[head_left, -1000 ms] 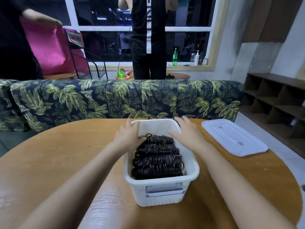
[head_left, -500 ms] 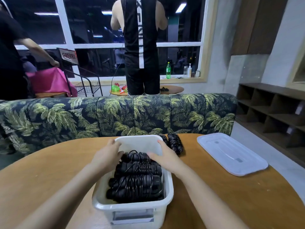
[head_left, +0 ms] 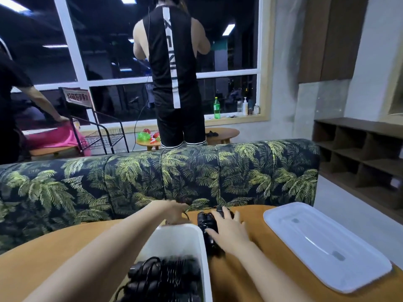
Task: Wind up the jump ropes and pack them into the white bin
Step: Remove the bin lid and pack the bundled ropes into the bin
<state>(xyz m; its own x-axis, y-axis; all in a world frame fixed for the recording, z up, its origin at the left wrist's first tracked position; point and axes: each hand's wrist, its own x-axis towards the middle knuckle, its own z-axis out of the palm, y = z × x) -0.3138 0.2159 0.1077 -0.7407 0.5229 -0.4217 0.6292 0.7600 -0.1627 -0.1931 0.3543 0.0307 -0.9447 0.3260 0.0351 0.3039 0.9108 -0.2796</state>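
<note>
The white bin (head_left: 201, 243) stands at the bottom centre on the wooden table, holding several wound black jump ropes (head_left: 165, 273). Just beyond its far right corner lies another black jump rope (head_left: 205, 221), its handles side by side. My right hand (head_left: 229, 229) lies on these handles with the fingers curled over them. My left hand (head_left: 174, 211) reaches past the bin's far rim with the fingers stretched out. A thin black cord loops by its fingertips; whether they touch it is unclear.
The bin's white lid (head_left: 322, 247) lies flat on the table to the right. A palm-print sofa back (head_left: 152, 182) runs along the table's far edge. Two people stand behind it by the window. Brown cubby shelves (head_left: 359, 153) line the right wall.
The view has tilted up, so the bin sits lower in frame. Both hands left the bin's rim and moved forward; the right hand has landed on the rope behind the bin.
</note>
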